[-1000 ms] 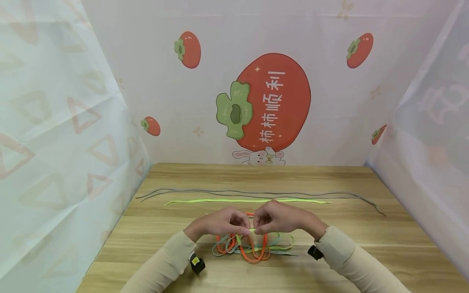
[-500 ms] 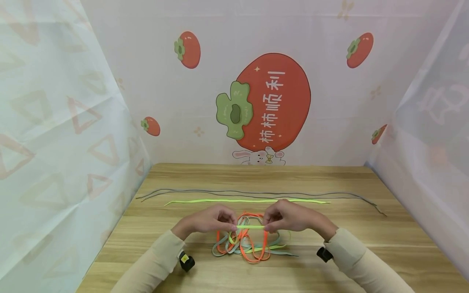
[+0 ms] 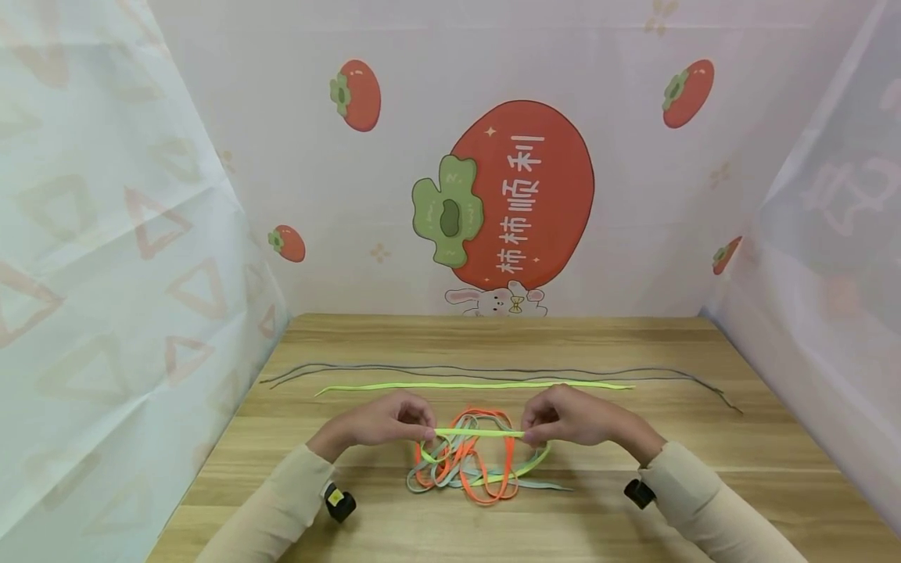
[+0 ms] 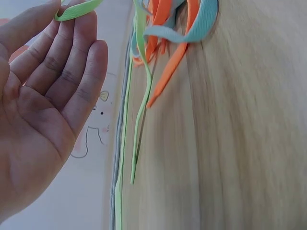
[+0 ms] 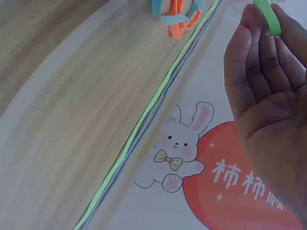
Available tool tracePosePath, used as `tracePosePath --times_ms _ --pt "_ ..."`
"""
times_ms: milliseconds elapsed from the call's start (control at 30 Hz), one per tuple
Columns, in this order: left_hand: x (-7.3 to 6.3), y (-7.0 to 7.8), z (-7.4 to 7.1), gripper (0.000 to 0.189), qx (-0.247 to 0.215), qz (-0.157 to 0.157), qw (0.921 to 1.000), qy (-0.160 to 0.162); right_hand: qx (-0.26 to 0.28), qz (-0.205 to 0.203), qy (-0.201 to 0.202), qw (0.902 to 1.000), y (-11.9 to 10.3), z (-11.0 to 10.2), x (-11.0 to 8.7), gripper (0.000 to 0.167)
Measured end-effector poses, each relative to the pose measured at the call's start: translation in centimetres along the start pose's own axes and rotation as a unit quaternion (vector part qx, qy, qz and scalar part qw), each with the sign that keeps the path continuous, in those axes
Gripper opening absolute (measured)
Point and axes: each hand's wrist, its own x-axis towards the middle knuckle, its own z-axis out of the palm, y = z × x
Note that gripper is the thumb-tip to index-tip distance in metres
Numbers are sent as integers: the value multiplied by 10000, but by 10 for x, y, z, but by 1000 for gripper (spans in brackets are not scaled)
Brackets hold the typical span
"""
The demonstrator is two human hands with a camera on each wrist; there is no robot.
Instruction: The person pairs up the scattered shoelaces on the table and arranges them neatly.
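Observation:
A flat neon yellow-green shoelace (image 3: 479, 432) is stretched level between my two hands, above a tangle of laces. My left hand (image 3: 394, 418) pinches it between thumb and fingertips; the left wrist view shows the lace (image 4: 79, 10) bent at those fingertips. On the other side my right hand (image 3: 573, 414) pinches the same lace, which loops over the thumb and fingers in the right wrist view (image 5: 271, 17). Beneath lie tangled orange shoelaces (image 3: 510, 461) and pale blue-grey shoelaces (image 3: 422, 486). Part of the yellow-green lace curves down into this tangle.
Behind the hands, another yellow-green shoelace (image 3: 394, 385) lies straight across the wooden table (image 3: 422, 539). Farther back run thin grey laces (image 3: 598, 371), nearly parallel to it. A printed cloth (image 3: 338, 180) stands as a wall at the back and sides.
My hands have moved apart, left hand to the left and right hand to the right. The span of yellow-green lace between them has grown longer. The straight laces behind stay put.

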Motion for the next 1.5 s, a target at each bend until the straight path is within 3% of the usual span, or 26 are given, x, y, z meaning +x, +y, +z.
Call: tracePosePath --times_ms 333,800,1167,1500 --pt "-16 -4 -10 21 89 -117 9996 222 -18 181 182 9997 13 -5 -12 18" --pt "-34 -9 -22 25 16 -19 9992 406 -48 443 389 9982 32 -11 -33 17" --pt "-43 -13 -28 30 6 -235 9981 565 226 194 522 9982 49 -18 -56 20" --pt "-50 -13 -30 23 -33 -420 9967 695 483 223 637 9966 71 -23 -74 19"
